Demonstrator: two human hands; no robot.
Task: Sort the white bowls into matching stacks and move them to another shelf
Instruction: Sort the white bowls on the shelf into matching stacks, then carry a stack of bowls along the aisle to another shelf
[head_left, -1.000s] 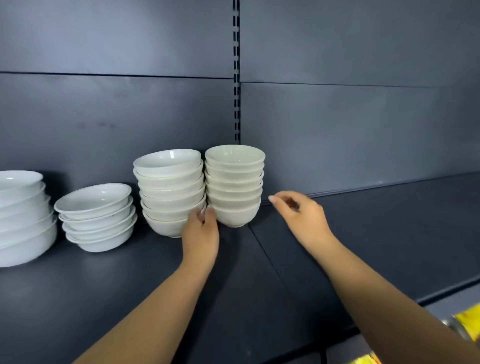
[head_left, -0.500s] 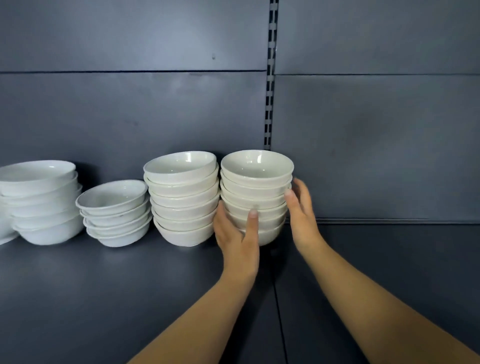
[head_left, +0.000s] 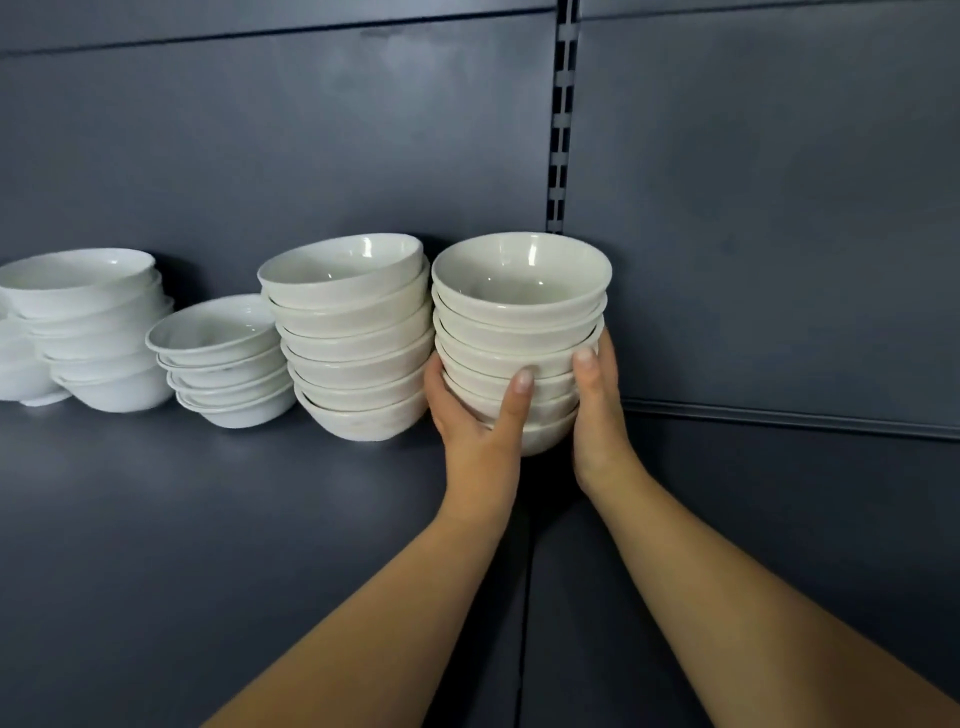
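Both hands clasp the upright bowl stack (head_left: 521, 332) low down, left hand (head_left: 475, 410) and right hand (head_left: 597, 410) on opposite sides, fingers (head_left: 522, 387) curled around it.

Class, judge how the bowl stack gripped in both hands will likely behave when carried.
Probably heavy: the held stack is several glazed bowls. Likely top-heavy, since left hand and right hand grip only its lower bowls. Its glossy surface may slip.

- Off-white ceramic bowl stack (head_left: 521, 291): upright, far R.
- Wider off-white stack (head_left: 353, 338): just L (top bowl tilted).
- Shallow white stack (head_left: 223, 364), big white stack (head_left: 93, 322): further L.
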